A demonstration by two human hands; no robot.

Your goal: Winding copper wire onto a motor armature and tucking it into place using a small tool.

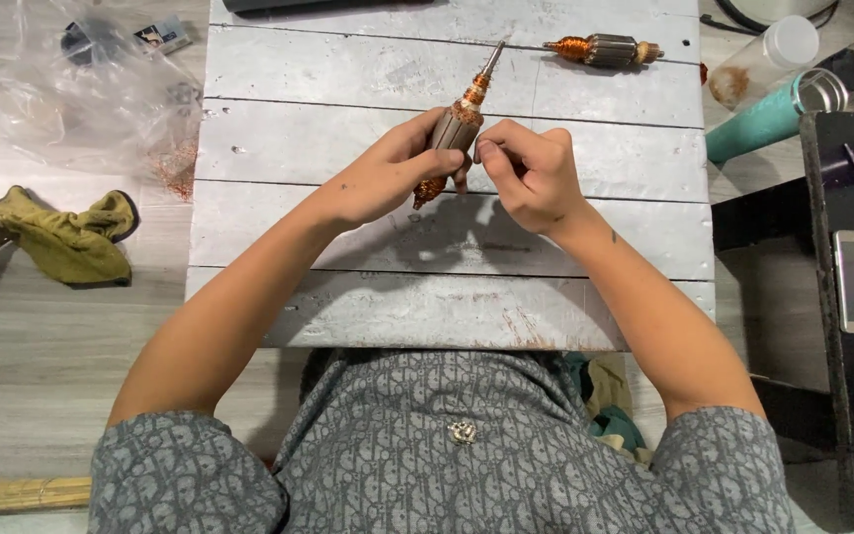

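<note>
A motor rotor point(455, 127) is held between both hands above the grey plank table point(348, 227), shaft tilted up and away. It is a ribbed grey cylinder with copper windings at both ends. The left hand point(384, 178) is closed around its lower body. The right hand point(531, 173) is curled, fingertips pinched against its side. A second rotor point(605, 49) lies well apart.

The board top point(348, 138) is painted wood, matt grey-white, scuffed and rough near its front edge. The held motor armature point(455, 129) shows dull grey metal and shiny copper winding; a second armature point(605, 49) at the far edge looks alike. Crinkled glossy plastic bag point(61, 89), soft olive cloth point(71, 237).
</note>
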